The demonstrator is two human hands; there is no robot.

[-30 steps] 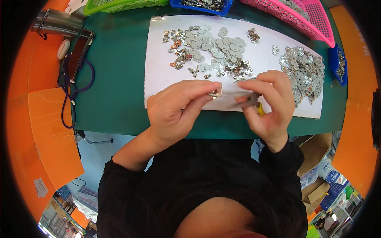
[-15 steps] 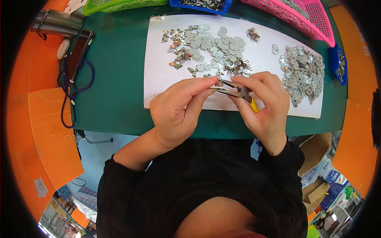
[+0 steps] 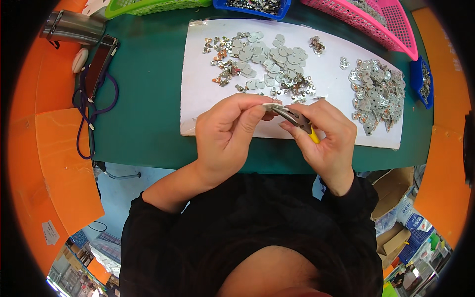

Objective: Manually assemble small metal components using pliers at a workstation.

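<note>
My left hand (image 3: 225,129) pinches a small pale flat plate (image 3: 275,105) between thumb and fingers. In my right hand (image 3: 329,136) is a pair of pliers (image 3: 297,119) with yellow grips, its dark jaws at the plate's right side. My fingers partly hide the plate and the jaw tips. Just beyond my hands, on a white board (image 3: 198,104), lie a heap of grey flat plates (image 3: 282,62) and several small metal fittings (image 3: 228,69), some copper-coloured. To the right is a larger pile of assembled metal pieces (image 3: 378,94).
Along the far edge stand a green basket (image 3: 158,7), a blue tray (image 3: 255,15) and a pink basket (image 3: 366,29). A small blue bin (image 3: 421,81) is at the right. At the left lie a steel flask (image 3: 74,27) and a phone (image 3: 101,62) with a purple cord (image 3: 117,94).
The pliers have tilted, their jaws now sloping up to the left against the plate. The plate has turned in my left fingers, and my right hand has dropped slightly.
</note>
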